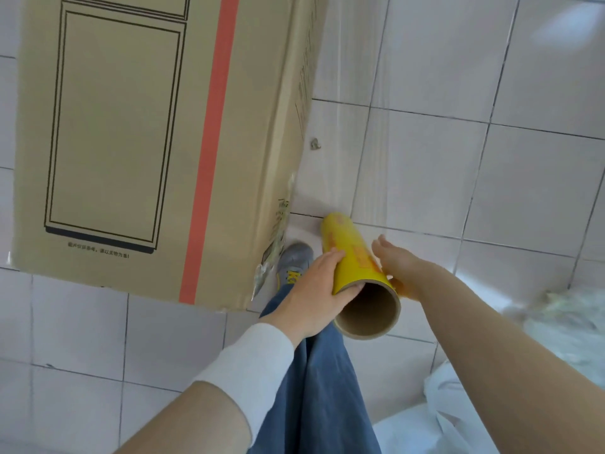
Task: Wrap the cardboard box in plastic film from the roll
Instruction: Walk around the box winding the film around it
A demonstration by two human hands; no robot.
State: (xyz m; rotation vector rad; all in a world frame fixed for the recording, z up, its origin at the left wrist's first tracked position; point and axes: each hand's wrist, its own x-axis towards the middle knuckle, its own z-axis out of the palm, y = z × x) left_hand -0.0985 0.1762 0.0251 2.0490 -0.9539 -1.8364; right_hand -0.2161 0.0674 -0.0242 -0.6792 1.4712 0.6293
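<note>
- Filling the upper left of the view, the cardboard box (131,126) is large and stiff, with flat printed faces and a red stripe. I judge it too bulky to turn easily, so the roll should travel around it.
- Its near right edge looks worn, with clear shreds hanging on it. Film pulled hard over this corner may catch or tear.
- The left hand (314,290) lies flat against the left side of the roll (350,257). Its fingers are nearly straight and its thumb is at the rim of the core.
- The roll is yellow with a hollow cardboard core and is held just right of the box's near corner. It looks light and rigid but smooth, so the two ends are the best places to hold it while it turns.
- The film (360,142) stretches from the roll up along the right side of the box. It is thin, clear and clingy, and I judge it needs even tension. Where it ends I cannot tell.
- The right hand (402,267) holds the right side of the roll, with fingers wrapped behind it and the thumb raised.
- The floor (523,191) is pale glossy tile, probably slippery. A grey shoe (294,260) stands close to the box.
- A crumpled heap of film (563,322) lies at the far right.
</note>
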